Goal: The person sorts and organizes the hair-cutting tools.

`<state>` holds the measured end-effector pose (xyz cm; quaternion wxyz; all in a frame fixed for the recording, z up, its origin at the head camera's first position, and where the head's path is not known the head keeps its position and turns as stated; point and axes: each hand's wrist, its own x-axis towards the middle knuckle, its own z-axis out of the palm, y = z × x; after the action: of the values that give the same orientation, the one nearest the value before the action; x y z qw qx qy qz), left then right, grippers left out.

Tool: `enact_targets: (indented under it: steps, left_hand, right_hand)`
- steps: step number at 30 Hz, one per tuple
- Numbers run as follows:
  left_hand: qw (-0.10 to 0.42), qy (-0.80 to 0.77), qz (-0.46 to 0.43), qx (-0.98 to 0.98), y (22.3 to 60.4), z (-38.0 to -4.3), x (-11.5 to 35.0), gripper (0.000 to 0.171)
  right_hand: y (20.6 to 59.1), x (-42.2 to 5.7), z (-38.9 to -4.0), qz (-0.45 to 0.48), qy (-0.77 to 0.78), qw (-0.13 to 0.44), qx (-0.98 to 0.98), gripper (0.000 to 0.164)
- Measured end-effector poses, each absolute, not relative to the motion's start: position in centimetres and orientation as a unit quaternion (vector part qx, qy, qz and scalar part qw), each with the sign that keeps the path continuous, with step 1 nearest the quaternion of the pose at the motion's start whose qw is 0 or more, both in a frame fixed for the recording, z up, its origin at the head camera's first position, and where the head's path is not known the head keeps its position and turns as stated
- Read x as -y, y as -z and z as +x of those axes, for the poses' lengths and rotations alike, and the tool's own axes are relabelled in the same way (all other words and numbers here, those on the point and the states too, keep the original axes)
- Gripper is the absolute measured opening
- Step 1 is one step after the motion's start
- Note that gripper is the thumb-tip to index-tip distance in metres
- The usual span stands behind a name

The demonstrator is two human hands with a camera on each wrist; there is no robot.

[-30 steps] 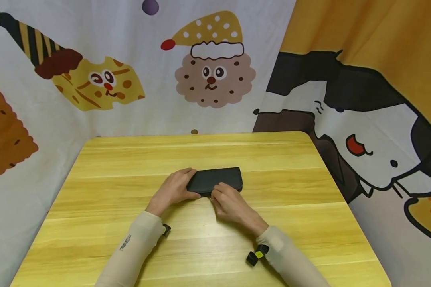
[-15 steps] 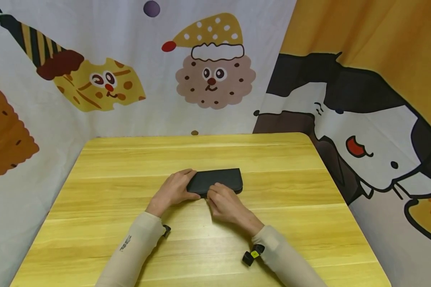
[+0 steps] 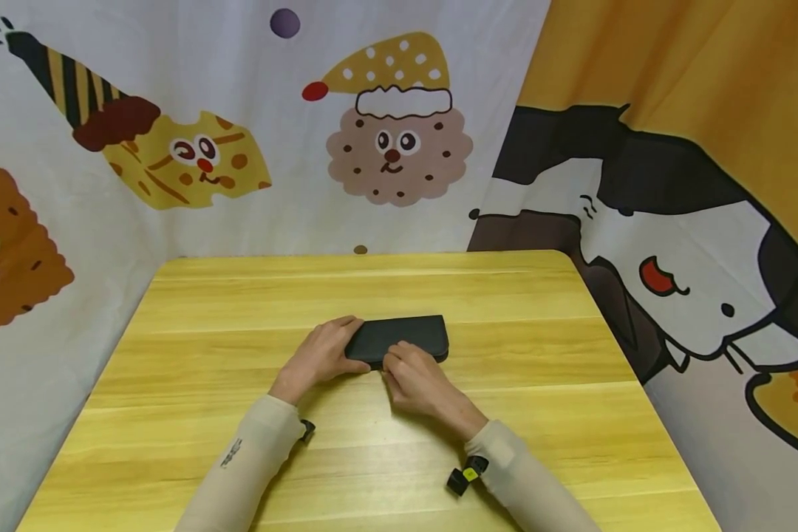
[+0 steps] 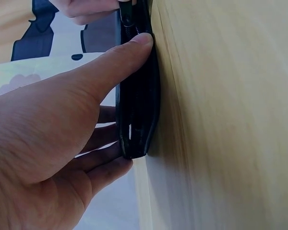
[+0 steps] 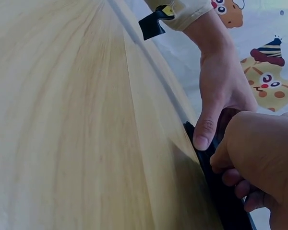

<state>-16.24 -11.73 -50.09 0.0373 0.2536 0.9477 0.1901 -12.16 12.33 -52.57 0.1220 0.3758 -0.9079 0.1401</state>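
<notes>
A black zippered wallet point(image 3: 399, 334) lies on the wooden table, its zip side facing the person. My left hand point(image 3: 322, 356) grips its left end, thumb point(image 4: 134, 50) across the zip side and fingers behind. In the left wrist view, zip teeth show just above that thumb, below a dark zipper pull point(image 4: 127, 14). My right hand point(image 3: 417, 378) pinches this pull at the wallet's front edge, close beside the left thumb. The right wrist view shows the right hand's curled fingers point(image 5: 230, 177) against the wallet point(image 5: 225, 203), covering most of the pull.
The wooden table point(image 3: 292, 288) reaches back to a white curtain point(image 3: 239, 229) printed with cartoon snacks. An orange and white curtain point(image 3: 691, 66) hangs along the right side. Black wrist cameras point(image 3: 467, 475) are strapped over both beige sleeves.
My right hand has slid a little left along the wallet's front edge, closer to the left thumb, then stayed about there. The left hand keeps its hold; the head view has tilted slightly upward.
</notes>
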Motion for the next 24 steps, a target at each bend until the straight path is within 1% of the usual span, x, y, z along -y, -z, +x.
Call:
enact_targets:
  steps: [7, 10, 14, 18, 24]
  left_hand:
    - [0.041, -0.192, 0.252, -0.948, 50.2, -16.3, 11.7, 0.091]
    - [0.049, -0.197, 0.246, -0.948, 50.1, -16.2, 11.6, 0.093]
    - [0.049, -0.200, 0.244, -0.948, 50.3, -16.2, 11.7, 0.093]
    - [0.045, -0.197, 0.249, -0.947, 50.3, -16.2, 11.7, 0.092]
    - [0.045, -0.195, 0.252, -0.947, 50.3, -16.3, 11.8, 0.092]
  right_hand:
    - [52.3, -13.0, -12.0, 0.370, -0.095, 0.133, 0.915, 0.013]
    - [52.2, -13.6, -12.0, 0.364, -0.089, 0.141, 0.916, 0.018]
    - [51.9, -14.9, -12.5, 0.367, -0.118, 0.147, 0.911, 0.025]
    - [51.6, -16.3, -13.6, 0.365, -0.143, 0.136, 0.910, 0.041]
    - [51.1, -18.0, -15.2, 0.327, -0.154, 0.063, 0.930, 0.076]
